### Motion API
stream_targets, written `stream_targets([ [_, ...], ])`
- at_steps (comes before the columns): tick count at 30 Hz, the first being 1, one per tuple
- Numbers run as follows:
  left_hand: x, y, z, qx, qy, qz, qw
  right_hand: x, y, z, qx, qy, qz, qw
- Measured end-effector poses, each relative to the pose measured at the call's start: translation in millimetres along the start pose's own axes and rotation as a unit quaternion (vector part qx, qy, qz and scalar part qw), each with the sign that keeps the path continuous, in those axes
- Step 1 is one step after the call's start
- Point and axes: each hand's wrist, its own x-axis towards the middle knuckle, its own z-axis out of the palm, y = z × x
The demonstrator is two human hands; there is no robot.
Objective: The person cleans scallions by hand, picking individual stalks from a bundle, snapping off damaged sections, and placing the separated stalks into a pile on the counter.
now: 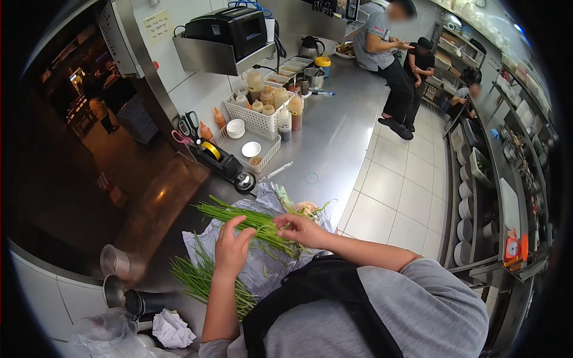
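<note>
A bunch of long green chives [218, 209] lies across crumpled paper [265, 273] on the steel counter. My left hand [233, 246] is over this bunch, thumb and index finger spread apart, not gripping it. At the other end of the bunch is my right hand [300, 230], its fingers curled in a pinch; whatever sits between the fingertips is too small to make out. A second pile of chives [200, 279] lies nearer my body, partly hidden behind my left forearm. Pale trimmings [307, 207] and a leafy scrap [280, 196] lie beyond my right hand.
Beyond the paper are a call bell [244, 182], a tape dispenser [225, 162], a pen [276, 170] and a basket of sauce bottles [253, 119]. A printer [225, 30] sits on a wall shelf. Another person [382, 45] sits on the counter's far end. Shelving [471, 179] lines the right.
</note>
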Motion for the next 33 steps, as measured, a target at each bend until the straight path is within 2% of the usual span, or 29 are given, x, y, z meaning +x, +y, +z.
stream_targets([
  [2, -0.6, 2.8, 5.9, -0.025, -0.017, -0.011, 0.999, -2.7, 7.8, 7.3, -0.164, -0.037, -0.118, 0.979],
  [3, -0.7, 4.6, 7.8, -0.025, -0.017, -0.014, 0.999, -3.3, 8.7, 9.9, -0.213, -0.033, -0.148, 0.965],
  [6, 0.9, 11.0, 11.7, -0.035, -0.004, -0.039, 0.999, -2.9, 9.9, 14.1, -0.243, -0.043, -0.143, 0.958],
  [7, 1.5, 14.8, 12.0, -0.024, 0.028, -0.039, 0.999, -2.7, 7.9, 14.2, -0.243, -0.045, -0.143, 0.958],
  [9, -2.5, 17.1, 14.8, -0.012, 0.059, -0.040, 0.997, -2.3, 2.9, 12.5, -0.096, -0.049, -0.006, 0.994],
  [10, -9.4, 15.6, 18.9, 0.010, 0.105, -0.005, 0.994, -0.9, 3.0, 11.1, -0.096, -0.051, -0.005, 0.994],
  [11, -17.2, 14.4, 23.4, 0.033, 0.151, 0.030, 0.988, 0.6, 3.3, 9.5, 0.015, -0.037, 0.050, 0.998],
  [12, -27.7, 14.3, 29.8, 0.034, 0.151, 0.029, 0.988, 2.1, 3.4, 8.5, 0.125, -0.022, 0.105, 0.986],
  [14, -45.9, 18.4, 43.1, -0.057, 0.068, -0.015, 0.996, 2.5, 0.5, 9.8, 0.157, -0.022, 0.109, 0.981],
  [15, -42.6, 25.6, 45.0, -0.057, 0.073, -0.020, 0.996, 1.9, -3.4, 9.9, 0.177, -0.027, 0.113, 0.977],
  [16, -38.2, 35.9, 45.3, -0.160, 0.021, -0.140, 0.977, 0.8, -6.1, 9.7, 0.197, -0.032, 0.119, 0.973],
  [17, -38.5, 42.7, 45.9, -0.261, -0.034, -0.256, 0.930, -1.8, -7.1, 12.0, 0.196, -0.034, 0.124, 0.972],
  [18, -42.7, 41.3, 53.4, -0.263, -0.035, -0.260, 0.928, -3.5, -8.1, 14.8, 0.178, -0.034, 0.124, 0.976],
  [20, -50.6, 33.5, 70.6, -0.500, 0.094, -0.334, 0.794, -6.4, -2.7, 17.5, 0.162, -0.034, 0.125, 0.978],
  [22, -48.6, 32.8, 70.5, -0.509, 0.098, -0.344, 0.783, -8.9, -3.4, 20.8, 0.071, -0.119, 0.121, 0.983],
  [24, -50.9, 25.8, 75.8, -0.524, 0.096, -0.390, 0.751, -12.5, -4.1, 24.5, 0.074, -0.118, 0.118, 0.983],
  [27, -50.7, 23.0, 75.8, -0.526, 0.089, -0.389, 0.751, -11.1, 3.8, 25.0, 0.090, -0.098, 0.138, 0.981],
  [28, -49.2, 25.1, 75.0, -0.527, 0.088, -0.389, 0.751, -10.7, 6.2, 24.5, 0.119, -0.048, 0.160, 0.979],
  [29, -47.2, 27.7, 73.9, -0.538, 0.105, -0.399, 0.735, -10.1, 8.4, 23.9, 0.148, 0.001, 0.182, 0.972],
  [31, -43.3, 28.4, 72.5, -0.550, 0.122, -0.408, 0.718, -8.0, 12.1, 17.7, 0.175, 0.025, 0.181, 0.967],
  [33, -42.4, 25.0, 71.4, -0.584, 0.142, -0.424, 0.677, -4.0, 15.4, 12.5, 0.201, 0.047, 0.182, 0.961],
])
